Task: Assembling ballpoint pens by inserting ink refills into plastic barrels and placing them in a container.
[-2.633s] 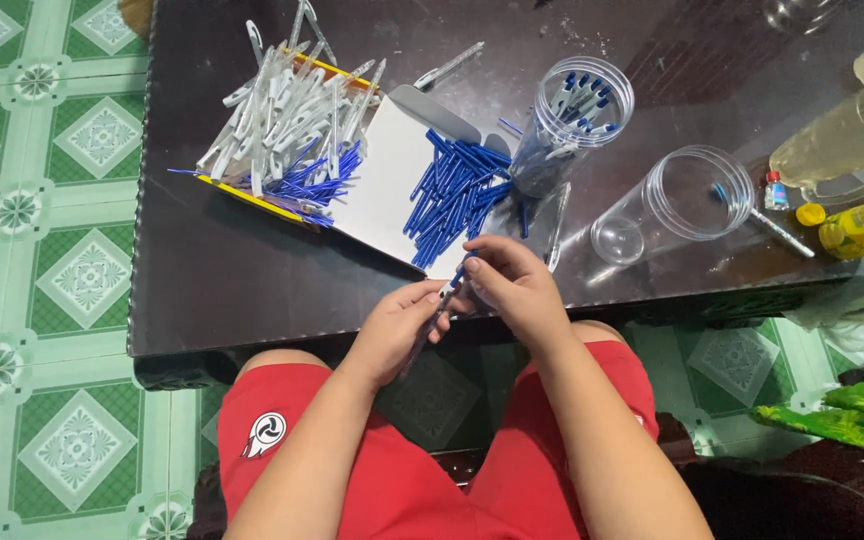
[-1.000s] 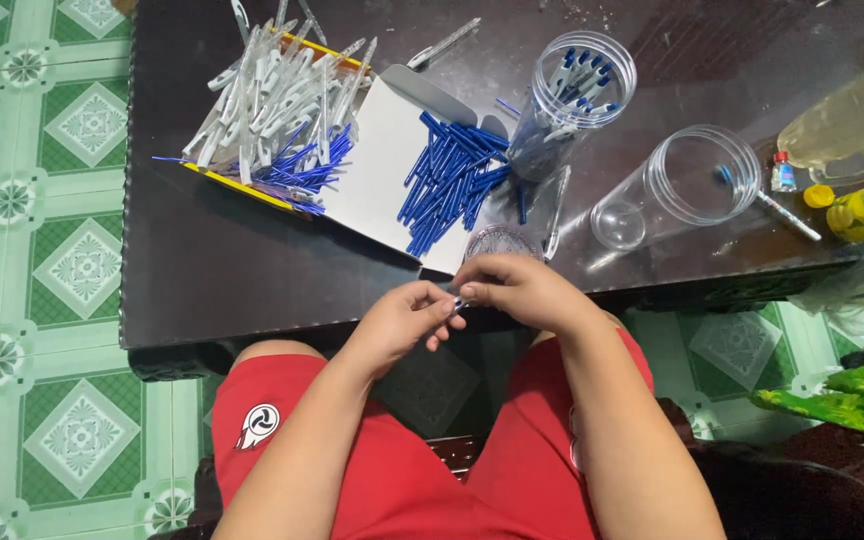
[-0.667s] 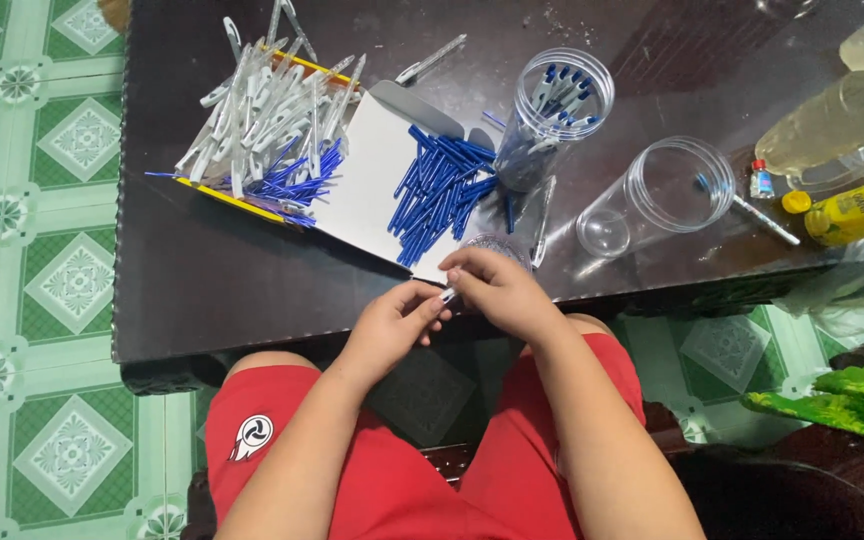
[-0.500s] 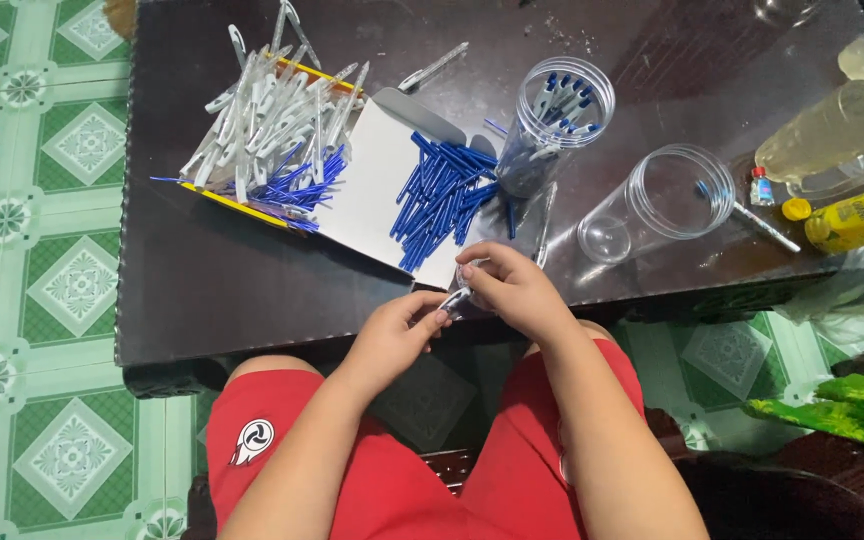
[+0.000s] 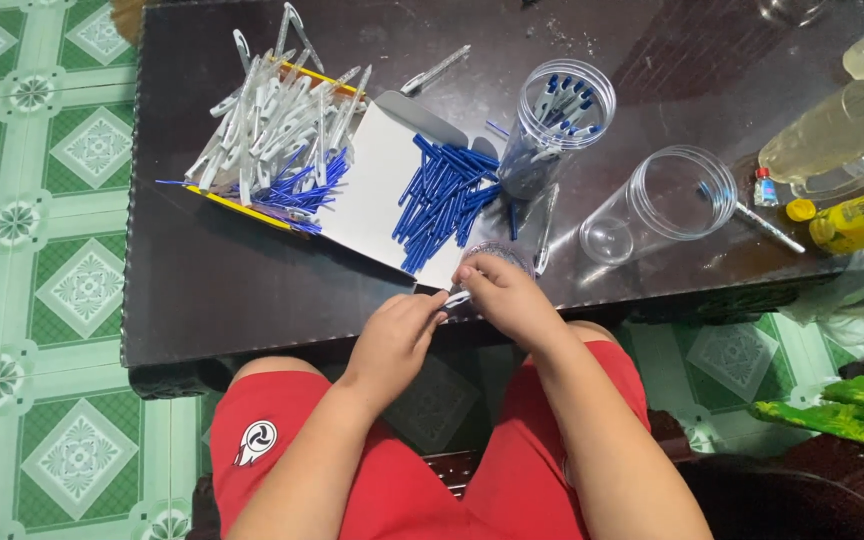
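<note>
My left hand [image 5: 395,335] and my right hand [image 5: 505,294] meet at the front edge of the dark table [image 5: 202,290]. Together they pinch a small clear pen part [image 5: 455,298] between the fingertips. Just beyond them lies a white sheet [image 5: 372,195] with a heap of blue pen caps [image 5: 442,195]. At its left end lie several white pen barrels [image 5: 272,110] and thin blue refills [image 5: 297,185]. A clear cup [image 5: 557,125] to the right holds assembled pens with blue ends.
An empty clear cup [image 5: 657,200] lies on its side right of the pen cup. Bottles of yellowish liquid [image 5: 832,130] and a yellow bottle [image 5: 857,220] stand at the table's right end. Green tiled floor [image 5: 32,200] lies on the left. Green packets [image 5: 842,415] sit lower right.
Both hands stay joined at the table's front edge, shifting slightly while working the small pen part. The view has drifted a little.
</note>
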